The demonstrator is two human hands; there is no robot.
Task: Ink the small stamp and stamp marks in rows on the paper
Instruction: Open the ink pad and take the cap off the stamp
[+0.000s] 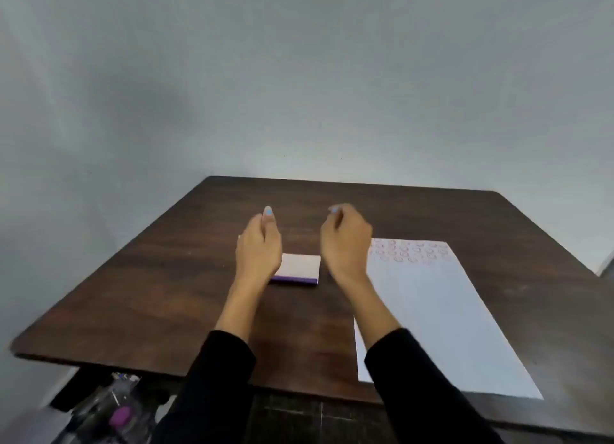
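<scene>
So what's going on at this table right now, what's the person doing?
A person in black sleeves sits at a dark wooden table, both hands raised above it. The left hand hovers over an ink pad with a purple edge. The right hand is loosely curled between the pad and a white sheet of paper; whether it holds a stamp is not visible. The paper already carries a few rows of faint reddish round marks along its far edge; the rest is blank.
</scene>
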